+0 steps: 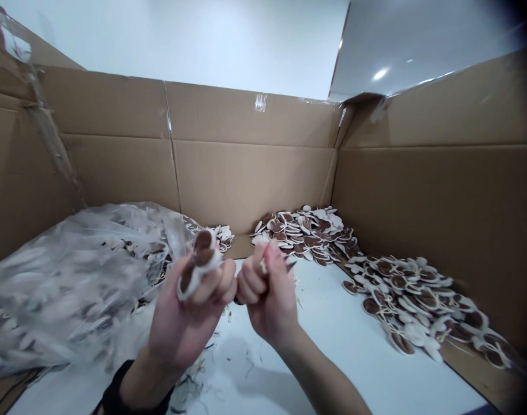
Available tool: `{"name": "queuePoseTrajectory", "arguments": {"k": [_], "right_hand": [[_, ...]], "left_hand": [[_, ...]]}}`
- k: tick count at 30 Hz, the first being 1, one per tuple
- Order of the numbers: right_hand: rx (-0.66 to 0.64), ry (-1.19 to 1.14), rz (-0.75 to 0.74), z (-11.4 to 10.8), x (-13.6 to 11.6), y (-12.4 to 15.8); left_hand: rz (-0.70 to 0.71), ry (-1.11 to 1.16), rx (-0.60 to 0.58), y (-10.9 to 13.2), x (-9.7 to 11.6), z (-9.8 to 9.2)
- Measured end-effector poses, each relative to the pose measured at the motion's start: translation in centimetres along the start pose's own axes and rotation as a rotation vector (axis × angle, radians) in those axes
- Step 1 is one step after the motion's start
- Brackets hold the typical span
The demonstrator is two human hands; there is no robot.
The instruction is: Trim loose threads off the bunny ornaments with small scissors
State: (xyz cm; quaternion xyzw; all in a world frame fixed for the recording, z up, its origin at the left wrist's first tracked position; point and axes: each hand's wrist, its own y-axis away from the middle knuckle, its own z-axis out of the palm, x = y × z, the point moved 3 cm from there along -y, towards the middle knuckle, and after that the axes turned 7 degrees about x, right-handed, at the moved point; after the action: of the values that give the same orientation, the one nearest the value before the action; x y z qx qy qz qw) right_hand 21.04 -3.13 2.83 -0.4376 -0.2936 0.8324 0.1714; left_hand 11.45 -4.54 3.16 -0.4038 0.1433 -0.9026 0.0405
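My left hand (183, 314) is closed on a small brown-and-white fuzzy piece (204, 253), held upright above the white table. The piece shows brown patches with a white border. Beside it, my right hand (269, 294) is curled into a fist, its knuckles touching or nearly touching my left fingers. A dark pointed tool (291, 266) sticks out past the right thumb; the rest of it is hidden in the fist. Something small and pale shows at the right thumb and forefinger, too blurred to name.
A clear plastic bag (86, 276) full of similar pieces lies at left. Loose piles of brown-and-white pieces lie at the back (306, 230) and right (419, 300). Thread scraps (192, 377) litter the white table (332, 334). Cardboard walls (254, 173) enclose it.
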Motion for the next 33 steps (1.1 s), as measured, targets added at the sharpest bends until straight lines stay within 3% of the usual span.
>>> {"name": "queuePoseTrajectory", "arguments": {"k": [2,5,7,9,10,13,18,21,23,26,31,33], "right_hand": [[0.018,-0.103,-0.004,-0.2,-0.9,-0.6],[0.046,0.005,-0.16,-2.1,-2.4,-2.4],[0.126,0.273,-0.222,-4.6,-2.9,-4.0],[0.195,0.753,-0.226,-7.3,-2.9,-5.7],[0.187,1.047,-0.156,-8.7,-2.6,-6.4],[0.135,1.318,0.038,-12.4,-1.2,-8.1],[0.077,1.584,0.405,-16.5,1.5,-8.6],[0.069,1.625,0.526,-17.7,2.3,-8.4],[0.082,1.608,0.533,-17.8,2.2,-8.4],[0.104,1.511,0.414,-16.1,1.2,-8.4],[-0.013,1.2,0.11,-8.8,-1.6,-6.1],[-0.153,0.818,-0.005,-5.3,-2.5,-4.0]], "left_hand": [[0.007,0.117,-0.039,-0.3,0.2,0.5],[0.085,-0.022,-0.054,-1.1,0.3,0.5],[0.137,-0.198,-0.007,-1.8,0.3,-0.1],[0.13,-0.328,0.022,-2.4,0.1,-0.6],[0.107,-0.363,0.02,-2.6,0.0,-0.8],[0.035,-0.388,-0.035,-2.8,-0.1,-1.1],[0.015,-0.405,-0.083,-2.4,0.1,-0.7],[0.045,-0.41,-0.096,-2.2,0.4,-0.4],[0.05,-0.432,-0.095,-2.3,0.5,-0.3],[0.062,-0.475,-0.078,-2.3,0.5,-0.3],[0.112,-0.474,-0.049,-2.1,0.7,-0.4],[0.14,-0.481,-0.032,-2.0,0.8,-0.4]]}}
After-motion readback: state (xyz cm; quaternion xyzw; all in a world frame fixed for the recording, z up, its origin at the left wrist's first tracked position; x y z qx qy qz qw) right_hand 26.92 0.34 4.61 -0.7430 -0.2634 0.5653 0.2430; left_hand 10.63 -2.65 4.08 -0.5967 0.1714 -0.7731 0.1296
